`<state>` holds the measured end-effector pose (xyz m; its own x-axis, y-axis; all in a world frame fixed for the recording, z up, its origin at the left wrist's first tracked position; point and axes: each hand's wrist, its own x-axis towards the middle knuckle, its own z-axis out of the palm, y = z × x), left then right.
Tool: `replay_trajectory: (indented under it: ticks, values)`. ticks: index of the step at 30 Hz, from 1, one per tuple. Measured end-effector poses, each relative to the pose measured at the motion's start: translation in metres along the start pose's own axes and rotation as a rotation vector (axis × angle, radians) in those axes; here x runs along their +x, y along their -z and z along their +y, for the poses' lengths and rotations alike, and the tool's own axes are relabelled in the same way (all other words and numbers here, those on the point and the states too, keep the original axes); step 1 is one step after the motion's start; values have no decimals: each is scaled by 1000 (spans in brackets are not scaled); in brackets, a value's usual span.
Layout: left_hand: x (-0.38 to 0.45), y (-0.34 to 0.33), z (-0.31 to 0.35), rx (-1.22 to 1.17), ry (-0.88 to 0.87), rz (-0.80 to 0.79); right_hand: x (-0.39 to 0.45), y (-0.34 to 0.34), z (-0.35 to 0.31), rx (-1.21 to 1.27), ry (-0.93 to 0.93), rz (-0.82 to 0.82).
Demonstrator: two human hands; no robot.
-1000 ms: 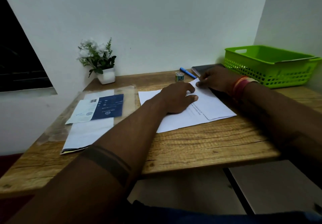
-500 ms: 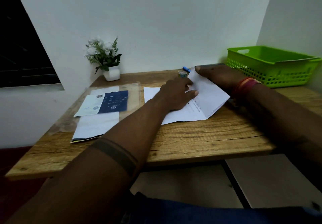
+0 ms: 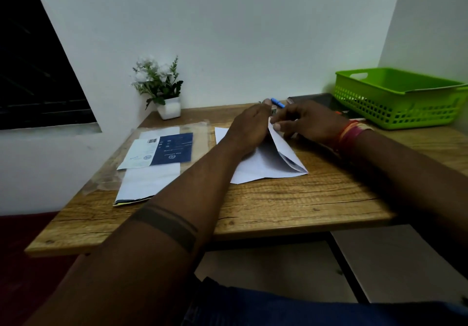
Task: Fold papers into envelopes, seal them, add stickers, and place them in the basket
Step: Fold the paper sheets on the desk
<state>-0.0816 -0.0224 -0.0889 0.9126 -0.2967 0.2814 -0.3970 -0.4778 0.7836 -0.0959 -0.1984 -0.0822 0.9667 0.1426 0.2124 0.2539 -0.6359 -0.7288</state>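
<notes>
A white paper [image 3: 268,163] lies on the wooden table [image 3: 291,199] in the middle, its right part folded over and raised. My left hand [image 3: 249,128] rests on the sheet's left part, fingers stretched toward the far edge. My right hand [image 3: 304,120] pinches the top corner of the raised flap between thumb and fingers. The green basket [image 3: 395,97] stands at the far right of the table; nothing shows inside it from here.
A plastic sleeve with a blue-and-white printed sheet and white papers [image 3: 157,158] lies at the left. A potted white-flower plant [image 3: 162,90] stands at the back. A blue pen [image 3: 277,102], a small tape roll and a dark notebook [image 3: 321,100] lie behind my hands.
My right hand has lifted the paper's right side and brought it leftward, so the flap now stands steeper. My left hand slid a little farther along the sheet.
</notes>
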Motion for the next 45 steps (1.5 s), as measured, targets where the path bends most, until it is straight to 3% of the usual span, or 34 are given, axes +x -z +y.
replay_trajectory:
  ticks: [6,11,21,33,45]
  values:
    - [0,10,-11,249,-53,-14,-3,-3,-7,-300,39,-37]
    - [2,9,-17,430,-99,-94,-1,-6,-9,-411,68,-58]
    - [16,-1,-32,698,88,-241,0,-4,-10,-448,7,-47]
    - [21,-8,-32,700,-33,-297,16,-9,-5,-467,-110,71]
    - [23,-9,-34,736,-18,-310,-31,14,-16,-545,-197,-127]
